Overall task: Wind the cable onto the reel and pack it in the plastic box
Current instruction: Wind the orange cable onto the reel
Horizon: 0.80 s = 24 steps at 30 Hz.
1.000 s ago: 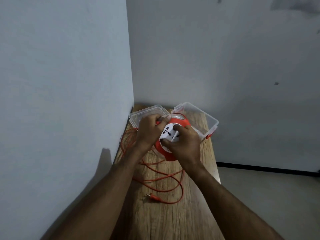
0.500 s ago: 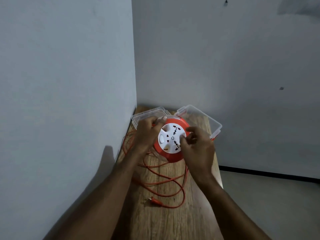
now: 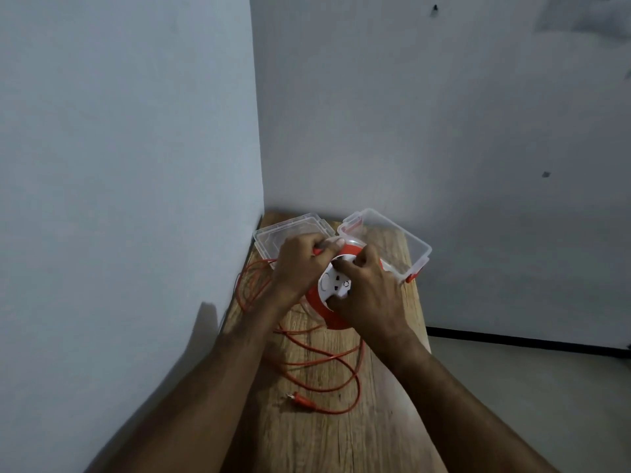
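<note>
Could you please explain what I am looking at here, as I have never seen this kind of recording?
There is no machine: the view comes from a camera worn on a person's head, looking down at their two bare hands. On the wooden table stand an open clear box and its lid. The left hand grips the rim of an orange reel; the right hand holds its white socket face. Loose orange cable lies in loops on the table, ending in a plug.

orange cable (image 3: pixel 321 361), orange-and-white reel (image 3: pixel 333 295)
</note>
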Each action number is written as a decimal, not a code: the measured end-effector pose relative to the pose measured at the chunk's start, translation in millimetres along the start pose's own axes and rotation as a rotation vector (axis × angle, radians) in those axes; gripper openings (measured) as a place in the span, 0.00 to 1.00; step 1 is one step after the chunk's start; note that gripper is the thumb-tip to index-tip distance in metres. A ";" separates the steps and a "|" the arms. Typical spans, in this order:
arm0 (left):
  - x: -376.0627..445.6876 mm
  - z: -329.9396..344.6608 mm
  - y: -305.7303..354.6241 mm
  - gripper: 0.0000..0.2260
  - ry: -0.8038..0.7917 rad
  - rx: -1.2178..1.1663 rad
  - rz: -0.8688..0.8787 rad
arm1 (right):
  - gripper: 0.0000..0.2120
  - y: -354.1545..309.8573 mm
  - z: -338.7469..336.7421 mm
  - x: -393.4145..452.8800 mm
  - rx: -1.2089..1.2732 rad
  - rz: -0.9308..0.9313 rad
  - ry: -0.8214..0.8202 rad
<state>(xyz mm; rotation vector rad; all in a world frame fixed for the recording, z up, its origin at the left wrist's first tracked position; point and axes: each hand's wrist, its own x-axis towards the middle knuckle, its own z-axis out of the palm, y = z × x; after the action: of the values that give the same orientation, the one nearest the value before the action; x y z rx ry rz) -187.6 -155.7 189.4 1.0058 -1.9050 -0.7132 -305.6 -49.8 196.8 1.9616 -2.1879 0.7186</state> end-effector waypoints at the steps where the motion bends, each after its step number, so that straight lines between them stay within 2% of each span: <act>1: -0.4 -0.2 -0.3 0.15 0.001 0.006 -0.003 | 0.29 -0.4 0.5 -1.1 0.075 0.038 -0.005; 4: -1.6 0.5 -0.4 0.19 0.040 0.009 -0.012 | 0.29 -7.2 4.1 -2.0 0.389 0.276 0.111; 7: -2.8 3.8 3.3 0.21 0.074 0.080 0.017 | 0.30 -18.9 9.4 -0.4 0.617 0.624 0.233; 9: -3.9 8.3 4.7 0.20 0.074 0.176 0.094 | 0.29 -26.5 11.1 2.7 0.975 0.964 0.222; 11: -4.9 11.6 3.5 0.18 0.053 0.246 0.143 | 0.19 -31.8 7.9 8.1 1.388 1.272 0.158; 13: -4.3 10.1 -2.7 0.19 0.052 0.236 0.118 | 0.15 -31.3 1.8 11.1 1.549 1.367 0.055; 15: -3.9 5.1 -10.3 0.21 0.083 0.145 0.025 | 0.12 -24.6 -5.8 8.4 1.499 1.266 -0.052; 16: -4.0 2.6 -12.6 0.22 0.104 0.084 -0.028 | 0.10 -21.4 -9.9 3.6 1.358 1.137 -0.045; 18: -3.3 -1.4 -11.9 0.20 0.132 0.002 -0.089 | 0.10 -14.0 -14.3 -9.5 0.862 0.739 0.100; 20: -0.8 -3.6 -8.1 0.19 0.145 -0.011 -0.076 | 0.13 -10.7 -19.4 -18.6 0.419 0.343 0.294; 22: 3.1 -3.9 -1.9 0.18 0.131 -0.031 -0.062 | 0.18 -10.0 -20.5 -19.4 0.125 0.077 0.311; 24: 5.9 -2.0 4.2 0.17 0.095 -0.062 -0.052 | 0.25 -11.4 -17.9 -15.8 -0.052 -0.006 0.215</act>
<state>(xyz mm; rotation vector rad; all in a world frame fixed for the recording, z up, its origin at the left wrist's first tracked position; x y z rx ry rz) -189.3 -158.8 196.0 1.0351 -1.7704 -0.7375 -296.1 -28.5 209.4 1.7739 -2.0531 0.8211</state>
